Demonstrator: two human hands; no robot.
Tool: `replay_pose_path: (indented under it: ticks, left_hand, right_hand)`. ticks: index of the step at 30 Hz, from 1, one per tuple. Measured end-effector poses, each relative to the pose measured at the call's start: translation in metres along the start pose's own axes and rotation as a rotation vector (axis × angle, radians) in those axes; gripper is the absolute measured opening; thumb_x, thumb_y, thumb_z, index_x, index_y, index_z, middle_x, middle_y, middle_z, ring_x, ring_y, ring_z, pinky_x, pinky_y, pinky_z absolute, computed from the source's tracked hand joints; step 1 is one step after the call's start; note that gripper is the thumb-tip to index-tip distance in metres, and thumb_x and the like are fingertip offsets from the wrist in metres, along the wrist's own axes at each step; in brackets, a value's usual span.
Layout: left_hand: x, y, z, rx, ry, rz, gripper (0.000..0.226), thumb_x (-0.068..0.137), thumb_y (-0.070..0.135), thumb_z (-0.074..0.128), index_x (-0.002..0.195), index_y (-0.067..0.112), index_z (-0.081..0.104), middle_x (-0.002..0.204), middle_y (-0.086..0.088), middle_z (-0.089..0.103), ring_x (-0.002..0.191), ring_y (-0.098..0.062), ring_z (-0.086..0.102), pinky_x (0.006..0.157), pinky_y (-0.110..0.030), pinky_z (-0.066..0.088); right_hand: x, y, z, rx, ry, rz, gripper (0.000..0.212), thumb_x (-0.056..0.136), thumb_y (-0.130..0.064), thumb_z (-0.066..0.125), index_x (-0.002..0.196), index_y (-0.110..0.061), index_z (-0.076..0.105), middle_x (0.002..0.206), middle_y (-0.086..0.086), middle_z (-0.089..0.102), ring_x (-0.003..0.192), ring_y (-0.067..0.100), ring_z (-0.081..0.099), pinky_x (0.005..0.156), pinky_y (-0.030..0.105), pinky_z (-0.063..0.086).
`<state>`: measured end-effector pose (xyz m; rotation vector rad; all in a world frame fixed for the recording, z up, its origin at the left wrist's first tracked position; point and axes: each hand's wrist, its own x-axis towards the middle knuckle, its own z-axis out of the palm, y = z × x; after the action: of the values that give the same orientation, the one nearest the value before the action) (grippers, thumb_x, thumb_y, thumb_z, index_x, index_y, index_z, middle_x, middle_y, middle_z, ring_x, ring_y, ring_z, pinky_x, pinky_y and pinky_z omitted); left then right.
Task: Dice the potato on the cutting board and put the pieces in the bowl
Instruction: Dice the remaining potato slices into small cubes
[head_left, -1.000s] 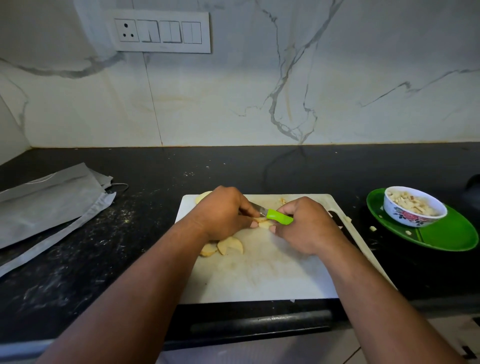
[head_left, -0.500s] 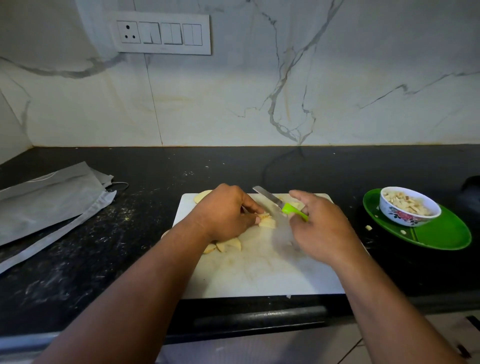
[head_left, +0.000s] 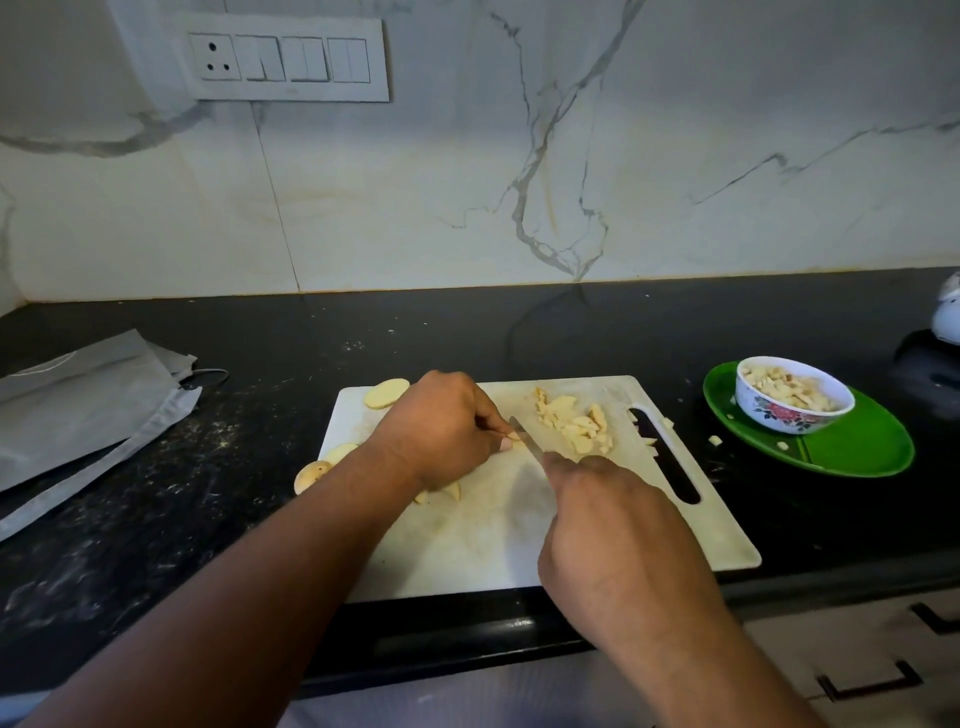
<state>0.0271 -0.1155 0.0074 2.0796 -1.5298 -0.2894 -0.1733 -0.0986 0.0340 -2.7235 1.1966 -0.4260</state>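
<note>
On the white cutting board (head_left: 467, 551), my left hand (head_left: 441, 428) presses a small potato piece (head_left: 515, 442) down with its fingertips. My right hand (head_left: 608, 514) grips the knife, whose blade (head_left: 527, 435) rests right against that piece; the handle is hidden in my fist. A heap of diced potato (head_left: 574, 422) lies at the board's far right. Potato slices sit at the far left corner (head_left: 387, 392), by the left edge (head_left: 340, 452) and under my left wrist (head_left: 451, 491). The flowered bowl (head_left: 789, 413) at the right holds diced pieces.
The bowl stands on a green plate (head_left: 857, 452) with a few stray bits around it. One potato end (head_left: 311, 475) lies on the black counter left of the board. Grey cloth bags (head_left: 78, 410) lie at the far left. The counter's front edge runs just below the board.
My right hand came back toward me and swung the knife down against the piece under my left fingertips. The diced heap, hidden before, now shows at the board's far right.
</note>
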Motion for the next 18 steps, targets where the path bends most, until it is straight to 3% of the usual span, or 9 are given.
replay_pose_path:
  ticks: [8, 12, 18]
  left_hand:
    - [0.0, -0.001, 0.0, -0.007, 0.022, -0.01, 0.012, 0.085, 0.034, 0.085, 0.097, 0.033, 0.084, 0.086, 0.022, 0.076, 0.082, -0.001, 0.068, 0.085, -0.024, 0.06]
    - [-0.003, -0.004, -0.003, -0.063, 0.078, -0.057, 0.011, 0.077, 0.039, 0.09, 0.085, 0.034, 0.084, 0.079, 0.022, 0.076, 0.08, 0.001, 0.069, 0.076, -0.019, 0.056]
    - [-0.004, -0.001, -0.006, 0.001, 0.023, -0.027, 0.008, 0.087, 0.03, 0.084, 0.095, 0.03, 0.084, 0.088, 0.019, 0.077, 0.084, -0.001, 0.07, 0.086, -0.025, 0.06]
  right_hand:
    - [-0.041, 0.01, -0.016, -0.028, -0.059, 0.011, 0.06, 0.092, -0.024, 0.048, 0.148, -0.032, 0.028, 0.115, -0.008, 0.05, 0.104, 0.016, 0.06, 0.08, 0.028, 0.049]
    - [-0.034, 0.009, -0.02, -0.025, 0.01, 0.014, 0.063, 0.091, -0.026, 0.05, 0.149, -0.032, 0.028, 0.118, -0.008, 0.052, 0.104, 0.015, 0.06, 0.077, 0.025, 0.046]
    - [-0.001, -0.006, 0.001, 0.016, 0.021, 0.02, 0.054, 0.094, -0.019, 0.05, 0.146, -0.023, 0.037, 0.122, -0.001, 0.056, 0.104, 0.016, 0.06, 0.084, 0.025, 0.049]
